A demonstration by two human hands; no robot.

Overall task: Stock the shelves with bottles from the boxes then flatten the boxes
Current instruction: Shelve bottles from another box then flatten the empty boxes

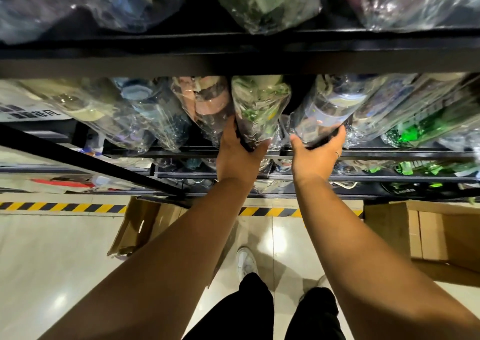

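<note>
Bottles (145, 111) in clear wrap pack the shelf (181, 150). Left hand (237, 155) fingers grip the green bottle (257, 105) at its base. Right hand (315, 155) fingers grip the blue bottle (330, 105) likewise, both bottles on the shelf. Stocking appears well advanced. The left box (140, 225) and right box (428, 230) on the floor are not yet flattened.

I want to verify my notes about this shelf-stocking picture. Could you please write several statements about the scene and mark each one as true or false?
1. The left hand and the right hand each hold a plastic-wrapped bottle at the shelf. True.
2. The right hand holds the green-patterned bottle. False: the left hand holds it, and the right hand holds the blue-labelled bottle.
3. The left box and the right box on the floor are flattened. False: both stand unfolded.
4. The floor tape is striped yellow and black. True.
</note>
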